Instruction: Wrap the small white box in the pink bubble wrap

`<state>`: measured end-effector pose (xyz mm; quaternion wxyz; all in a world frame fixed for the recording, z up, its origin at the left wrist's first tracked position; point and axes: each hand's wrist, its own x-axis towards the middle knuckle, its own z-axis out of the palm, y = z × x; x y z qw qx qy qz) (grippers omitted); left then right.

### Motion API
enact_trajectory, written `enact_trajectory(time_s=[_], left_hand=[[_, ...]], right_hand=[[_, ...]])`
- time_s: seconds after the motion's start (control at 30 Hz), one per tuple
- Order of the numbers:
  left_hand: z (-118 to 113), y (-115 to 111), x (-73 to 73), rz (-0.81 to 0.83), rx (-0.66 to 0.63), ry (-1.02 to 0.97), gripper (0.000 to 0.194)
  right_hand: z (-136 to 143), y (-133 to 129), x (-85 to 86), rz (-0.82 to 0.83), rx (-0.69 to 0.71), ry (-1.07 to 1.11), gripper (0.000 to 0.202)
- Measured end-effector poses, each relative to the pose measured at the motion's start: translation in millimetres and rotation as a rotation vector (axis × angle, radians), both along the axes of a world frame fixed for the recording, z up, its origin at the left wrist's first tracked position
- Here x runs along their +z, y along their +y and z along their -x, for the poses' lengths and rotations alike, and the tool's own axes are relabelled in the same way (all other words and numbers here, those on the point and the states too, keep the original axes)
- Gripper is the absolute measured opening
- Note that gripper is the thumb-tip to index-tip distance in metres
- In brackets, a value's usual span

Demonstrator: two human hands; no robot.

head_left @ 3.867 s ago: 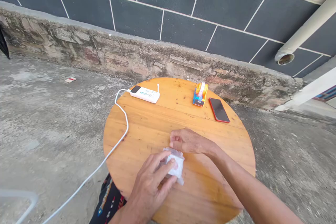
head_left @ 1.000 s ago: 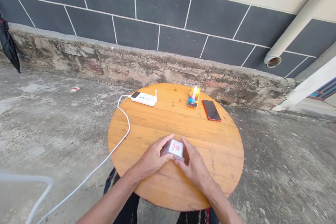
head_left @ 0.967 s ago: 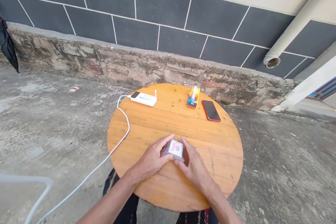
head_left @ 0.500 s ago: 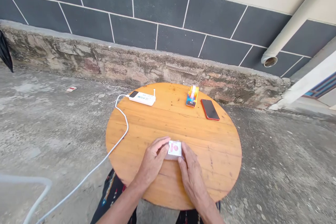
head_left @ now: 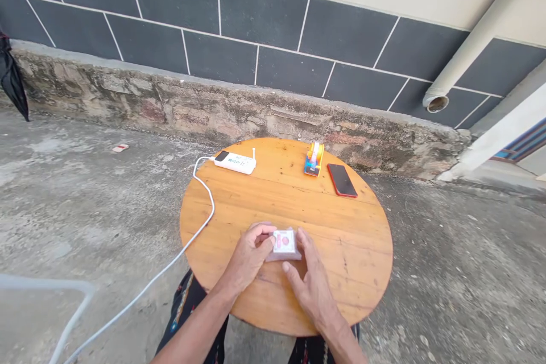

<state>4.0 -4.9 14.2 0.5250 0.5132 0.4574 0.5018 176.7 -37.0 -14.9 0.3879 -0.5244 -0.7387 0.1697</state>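
Note:
On the near middle of the round wooden table (head_left: 239, 205) lies a small, thick stack that looks like a deck of cards (head_left: 284, 241), its white top face printed in red. The lower layers jut out past the top one at the near and right sides. My left hand (head_left: 249, 253) grips the stack's left edge, thumb at the near left corner and fingers curled behind. My right hand (head_left: 310, 280) is at the right side with its fingers spread; the fingertips are by the right edge and the thumb is apart, in front of the near edge.
A white power strip (head_left: 234, 162) lies at the table's far left, its white cable (head_left: 183, 250) running off the edge to the ground. At the far right are a tape dispenser (head_left: 314, 159) and a red-edged phone (head_left: 342, 180). A stone ledge (head_left: 239, 111) stands behind.
My right hand has loosened from the stack, its thumb moving away to the left and nearer me. The stack's lower layers now jut out. The whole view has shifted slightly.

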Motion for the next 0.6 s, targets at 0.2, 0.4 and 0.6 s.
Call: enact_trajectory(time_s=[0.2, 0.4, 0.6], left_hand=[[-3.5, -2.4, 3.7, 0.031, 0.031, -0.028, 0.029], [-5.6, -2.6, 8.2, 0.093, 0.003, -0.108, 0.029], [-10.0, -4.6, 6.7, 0.139, 0.067, -0.163, 0.037]], right_hand=[[-0.7, -1.7, 0.4, 0.138, 0.041, 0.202, 0.067], [2.3, 0.2, -3.9, 0.134, 0.02, 0.19, 0.067], [-1.2, -1.2, -0.9, 0.129, -0.016, 0.212, 0.071]])
